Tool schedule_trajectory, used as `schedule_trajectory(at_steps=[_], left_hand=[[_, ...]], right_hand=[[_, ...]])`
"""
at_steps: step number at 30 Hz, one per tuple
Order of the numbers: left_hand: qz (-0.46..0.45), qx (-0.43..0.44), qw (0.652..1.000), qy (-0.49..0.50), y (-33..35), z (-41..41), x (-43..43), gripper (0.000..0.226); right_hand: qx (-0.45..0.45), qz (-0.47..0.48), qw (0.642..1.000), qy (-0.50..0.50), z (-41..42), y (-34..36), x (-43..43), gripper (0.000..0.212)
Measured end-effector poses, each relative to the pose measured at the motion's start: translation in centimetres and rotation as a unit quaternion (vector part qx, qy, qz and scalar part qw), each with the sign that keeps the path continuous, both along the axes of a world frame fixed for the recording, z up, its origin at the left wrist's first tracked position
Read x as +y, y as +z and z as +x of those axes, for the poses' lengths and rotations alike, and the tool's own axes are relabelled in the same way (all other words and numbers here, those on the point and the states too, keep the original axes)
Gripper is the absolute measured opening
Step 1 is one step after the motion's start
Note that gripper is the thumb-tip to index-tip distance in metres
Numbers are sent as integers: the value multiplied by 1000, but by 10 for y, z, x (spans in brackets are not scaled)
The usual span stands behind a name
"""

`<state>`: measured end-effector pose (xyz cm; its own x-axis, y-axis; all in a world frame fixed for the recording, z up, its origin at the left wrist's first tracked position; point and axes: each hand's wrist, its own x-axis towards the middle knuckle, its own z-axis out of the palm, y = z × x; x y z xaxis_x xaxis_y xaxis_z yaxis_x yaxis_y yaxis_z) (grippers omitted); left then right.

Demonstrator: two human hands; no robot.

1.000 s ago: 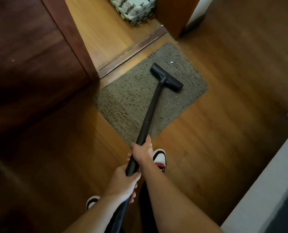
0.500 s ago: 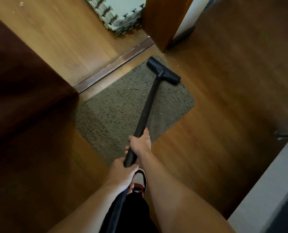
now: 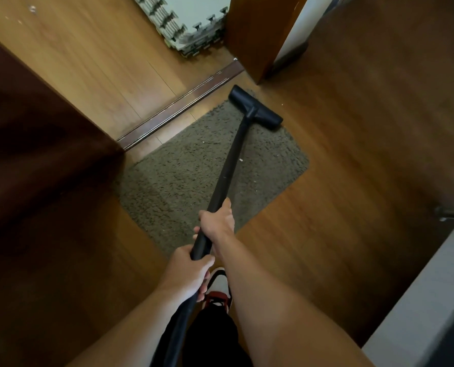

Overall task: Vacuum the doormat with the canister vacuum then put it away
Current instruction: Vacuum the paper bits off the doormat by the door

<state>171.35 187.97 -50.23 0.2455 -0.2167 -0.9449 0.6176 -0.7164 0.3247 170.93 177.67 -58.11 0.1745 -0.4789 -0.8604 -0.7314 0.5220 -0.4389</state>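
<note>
Both hands curl round the long black vacuum wand [image 3: 229, 165], left hand [image 3: 187, 274] lower, right hand [image 3: 216, 223] just above. Beyond them its black T-shaped nozzle [image 3: 256, 108] sits on the far corner of the grey-brown shaggy rectangular doormat [image 3: 188, 176].

Left hand [image 3: 187, 274] and right hand [image 3: 216, 223] bare; left forearm [image 3: 130, 332] and right forearm [image 3: 273, 313] bare to the frame edge; one shoe [image 3: 219, 283] just right of the left hand, white upper, red and black trim; black leg garment [image 3: 212, 337] nearer than the hands, between the forearms; fabric detail too dark to tell.
</note>
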Motion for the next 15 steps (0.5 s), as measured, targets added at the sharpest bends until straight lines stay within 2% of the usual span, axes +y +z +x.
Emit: schedule_trajectory(at_steps=[10, 15], left_hand=[[51, -19, 996, -77, 11, -27, 106, 12], [43, -31, 991, -119, 17, -41, 170, 12]], right_hand=[[-8, 35, 999, -16, -33, 17, 110, 60], [-4, 55, 998, -44, -52, 22, 172, 72]])
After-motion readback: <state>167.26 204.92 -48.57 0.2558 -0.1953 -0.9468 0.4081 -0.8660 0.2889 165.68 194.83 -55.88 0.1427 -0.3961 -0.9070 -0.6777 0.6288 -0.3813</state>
